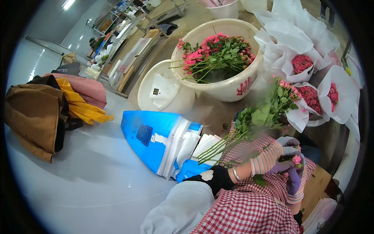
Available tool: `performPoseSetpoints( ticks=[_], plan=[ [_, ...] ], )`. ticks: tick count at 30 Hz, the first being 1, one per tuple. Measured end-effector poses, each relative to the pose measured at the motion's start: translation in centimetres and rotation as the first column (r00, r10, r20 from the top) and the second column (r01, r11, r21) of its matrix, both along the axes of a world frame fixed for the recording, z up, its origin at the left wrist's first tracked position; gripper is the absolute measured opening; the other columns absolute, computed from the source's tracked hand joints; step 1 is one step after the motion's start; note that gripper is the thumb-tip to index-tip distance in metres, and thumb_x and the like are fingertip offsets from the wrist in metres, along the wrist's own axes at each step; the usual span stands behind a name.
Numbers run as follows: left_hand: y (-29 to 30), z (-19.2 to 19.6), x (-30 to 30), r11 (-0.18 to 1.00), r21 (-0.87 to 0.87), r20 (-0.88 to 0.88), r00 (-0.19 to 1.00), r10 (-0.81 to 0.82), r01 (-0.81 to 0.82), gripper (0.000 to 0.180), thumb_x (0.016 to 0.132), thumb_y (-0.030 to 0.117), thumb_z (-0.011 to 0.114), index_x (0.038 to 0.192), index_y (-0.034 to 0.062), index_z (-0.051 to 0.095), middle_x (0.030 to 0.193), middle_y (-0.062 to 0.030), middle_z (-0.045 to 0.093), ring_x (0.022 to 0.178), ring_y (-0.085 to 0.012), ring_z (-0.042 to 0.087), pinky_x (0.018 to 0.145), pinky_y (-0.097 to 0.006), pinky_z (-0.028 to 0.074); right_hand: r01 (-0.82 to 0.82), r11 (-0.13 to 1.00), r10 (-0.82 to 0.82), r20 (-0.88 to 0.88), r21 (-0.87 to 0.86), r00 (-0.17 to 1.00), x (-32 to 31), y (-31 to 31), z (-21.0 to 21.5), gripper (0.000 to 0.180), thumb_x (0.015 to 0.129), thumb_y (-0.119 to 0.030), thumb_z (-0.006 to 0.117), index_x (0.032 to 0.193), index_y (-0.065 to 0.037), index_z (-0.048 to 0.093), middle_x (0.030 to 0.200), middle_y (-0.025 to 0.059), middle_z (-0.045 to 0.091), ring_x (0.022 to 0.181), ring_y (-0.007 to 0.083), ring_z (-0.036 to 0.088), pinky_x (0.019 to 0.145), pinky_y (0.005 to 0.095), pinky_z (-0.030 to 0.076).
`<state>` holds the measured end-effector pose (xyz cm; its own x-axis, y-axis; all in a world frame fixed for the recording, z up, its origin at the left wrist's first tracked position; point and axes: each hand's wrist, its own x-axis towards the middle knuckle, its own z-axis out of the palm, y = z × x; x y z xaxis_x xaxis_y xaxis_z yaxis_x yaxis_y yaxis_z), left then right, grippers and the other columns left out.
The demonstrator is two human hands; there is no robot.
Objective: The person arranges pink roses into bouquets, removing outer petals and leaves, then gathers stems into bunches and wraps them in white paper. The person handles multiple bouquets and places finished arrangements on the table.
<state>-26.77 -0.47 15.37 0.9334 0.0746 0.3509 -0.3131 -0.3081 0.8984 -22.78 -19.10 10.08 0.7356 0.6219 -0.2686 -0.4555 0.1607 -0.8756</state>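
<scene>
- While the left hand (289, 150) grips a pink rose (297, 160) on the near side of the tub (243, 87), the right hand (295, 182) curls just beside it, its hold unclear.
- Leafy rose stems (261, 117) lie between the hands and the tub.
- Wrapped bouquets (302, 64) stand right of the tub.
- Cut roses (218, 50) lie inside it.

A tub (212, 90) of roses (216, 46) stands behind a rose bunch (261, 116), between a bucket (145, 93) and wrapped bouquets (309, 97).

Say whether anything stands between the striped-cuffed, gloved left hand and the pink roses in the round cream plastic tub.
Yes: first a leafy bundle of pink roses beyond the left hand, then the tub's near wall.
</scene>
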Motion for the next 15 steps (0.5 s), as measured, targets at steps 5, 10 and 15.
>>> performPoseSetpoints(
  ticks=[5, 10, 15],
  plan=[
    [-0.1, 0.7, -0.2, 0.995, 0.085, -0.005, 0.999, -0.051, 0.051, 0.049, 0.069, 0.015, 0.072, 0.117, 0.0192, 0.061, 0.125, -0.0181, 0.048, 0.111, -0.0365, 0.048, 0.094, -0.043, 0.039, -0.024, 0.999, 0.019, 0.127, 0.041, 0.992, -0.2, -0.9, -1.8, 0.069, 0.075, -0.001, 0.053, 0.14, -0.01, 0.03, 0.128, 0.0072, 0.048, 0.105, 0.0177, 0.054, 0.082, 0.028, 0.047],
    [-0.2, 1.3, 0.3, 0.969, 0.151, -0.064, 0.98, -0.189, 0.196, 0.041, 0.074, 0.017, 0.068, 0.114, 0.0114, 0.061, 0.131, -0.0233, 0.041, 0.119, -0.0399, 0.042, 0.099, -0.045, 0.035, 0.018, 0.98, -0.045, -0.135, -0.198, 0.99, -0.2, 1.0, 5.5, 0.037, 0.079, 0.002, 0.054, 0.116, -0.002, 0.053, 0.094, 0.0056, 0.059, 0.076, 0.0125, 0.06, 0.058, 0.0219, 0.05],
    [0.4, 0.8, 0.4, 0.967, 0.114, -0.115, 0.97, -0.214, 0.227, 0.046, 0.072, 0.008, 0.065, 0.118, 0.0117, 0.059, 0.139, -0.0215, 0.034, 0.127, -0.0353, 0.036, 0.102, -0.042, 0.032, -0.231, 0.973, 0.231, 0.044, -0.023, 0.972, 1.1, 0.8, 5.3, 0.037, 0.08, -0.001, 0.062, 0.115, -0.003, 0.054, 0.096, 0.0027, 0.058, 0.077, 0.0093, 0.058, 0.065, 0.0244, 0.049]
  ],
)
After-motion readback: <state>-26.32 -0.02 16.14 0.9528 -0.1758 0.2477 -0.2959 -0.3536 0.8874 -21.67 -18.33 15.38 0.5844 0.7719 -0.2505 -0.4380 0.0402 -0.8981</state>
